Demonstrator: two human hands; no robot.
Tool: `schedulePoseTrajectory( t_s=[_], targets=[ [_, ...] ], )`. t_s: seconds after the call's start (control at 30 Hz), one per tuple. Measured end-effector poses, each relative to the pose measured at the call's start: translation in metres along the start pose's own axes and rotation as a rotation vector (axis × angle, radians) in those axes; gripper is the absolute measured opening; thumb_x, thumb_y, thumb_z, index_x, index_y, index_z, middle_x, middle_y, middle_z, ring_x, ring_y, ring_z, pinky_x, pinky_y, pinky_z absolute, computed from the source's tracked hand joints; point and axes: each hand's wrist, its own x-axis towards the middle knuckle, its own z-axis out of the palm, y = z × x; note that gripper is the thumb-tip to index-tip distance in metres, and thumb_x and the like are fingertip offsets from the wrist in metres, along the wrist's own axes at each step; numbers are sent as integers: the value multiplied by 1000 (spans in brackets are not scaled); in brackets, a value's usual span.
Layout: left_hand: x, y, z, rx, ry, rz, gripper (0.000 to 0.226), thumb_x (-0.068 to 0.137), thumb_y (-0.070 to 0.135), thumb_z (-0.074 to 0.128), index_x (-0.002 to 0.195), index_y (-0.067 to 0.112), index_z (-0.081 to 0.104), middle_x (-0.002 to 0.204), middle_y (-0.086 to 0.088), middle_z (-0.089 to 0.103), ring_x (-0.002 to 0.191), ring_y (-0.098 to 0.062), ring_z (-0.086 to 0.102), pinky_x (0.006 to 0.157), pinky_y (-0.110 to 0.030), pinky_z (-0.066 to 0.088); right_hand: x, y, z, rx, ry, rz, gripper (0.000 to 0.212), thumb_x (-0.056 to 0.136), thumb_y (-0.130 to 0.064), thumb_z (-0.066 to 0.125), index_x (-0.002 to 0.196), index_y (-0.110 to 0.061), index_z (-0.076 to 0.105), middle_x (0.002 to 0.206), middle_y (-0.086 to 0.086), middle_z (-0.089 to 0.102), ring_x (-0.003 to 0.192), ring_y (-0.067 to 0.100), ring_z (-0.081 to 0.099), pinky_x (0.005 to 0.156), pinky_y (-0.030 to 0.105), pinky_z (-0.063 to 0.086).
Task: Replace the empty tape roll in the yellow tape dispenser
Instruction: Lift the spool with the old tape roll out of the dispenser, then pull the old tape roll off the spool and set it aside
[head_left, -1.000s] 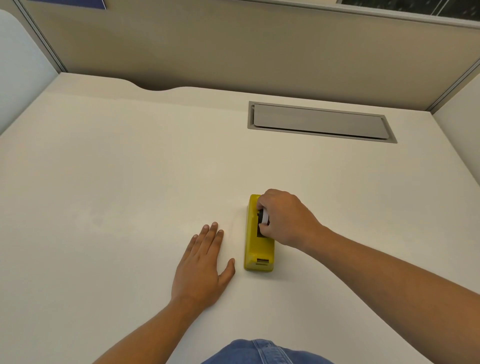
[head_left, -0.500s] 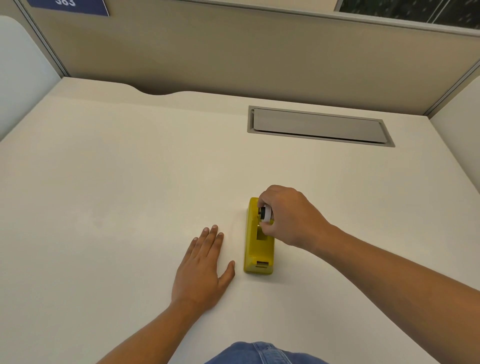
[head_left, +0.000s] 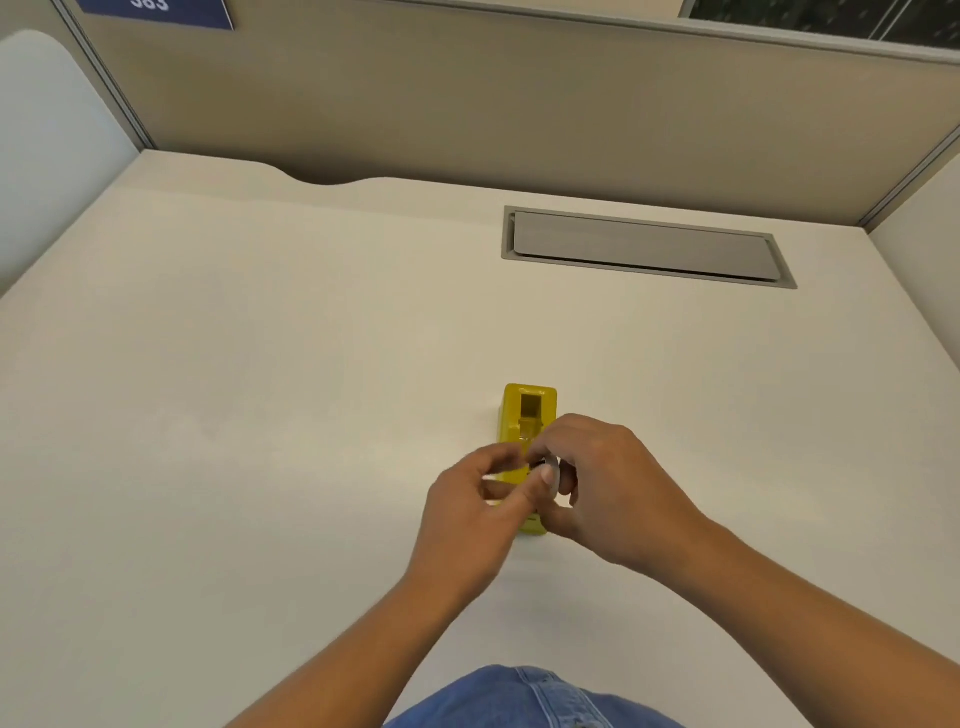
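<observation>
The yellow tape dispenser (head_left: 529, 410) lies on the white desk (head_left: 260, 415), its far end showing an open slot with no roll in it. Just above its near half, both hands meet around a small pale tape roll with a dark hub (head_left: 549, 470). My right hand (head_left: 613, 483) grips the roll from the right. My left hand (head_left: 478, 509) pinches it from the left with thumb and fingers. The hands hide the near part of the dispenser and most of the roll.
A grey cable hatch (head_left: 644, 247) is set into the desk at the back right. Beige partition walls (head_left: 467, 93) close off the back and sides. My blue jeans (head_left: 524, 699) show at the bottom edge.
My right hand lifted the roll out of the dispenser and drew it toward me. My left hand left the desk and came up to grip the roll too.
</observation>
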Motion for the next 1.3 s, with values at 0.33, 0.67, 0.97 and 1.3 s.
schedulePoseTrajectory(
  t_s=[0.33,0.67,0.97,1.3],
  targets=[
    [-19,11,2,-255,-22,-108,37,66,37,82,101,25,75,91,3,79,86,-16,75,75,-28,60,-25,-2,-8,190,77,91,42,70,-34,76,109,-38,61,103,-20,61,76,9,59,66,24,50],
    [-27,19,-3,-308,-17,-87,44,61,42,82,95,17,69,83,-6,79,80,-20,76,65,-23,59,-42,-1,-2,708,123,269,36,75,-20,83,107,-32,72,98,-12,73,77,17,71,61,26,58],
    [-33,20,-10,-305,-69,-123,14,89,21,65,101,20,73,91,2,79,86,-18,76,67,-22,58,-46,-7,2,747,172,259,36,75,-9,81,104,-28,72,99,-11,72,73,18,70,60,26,59],
    [-35,19,-9,-190,-12,-115,10,86,27,69,89,25,78,81,5,78,73,-10,72,60,-17,55,-50,-7,0,745,185,239,37,74,-10,81,104,-29,72,98,-11,72,73,16,69,61,23,57]
  ],
)
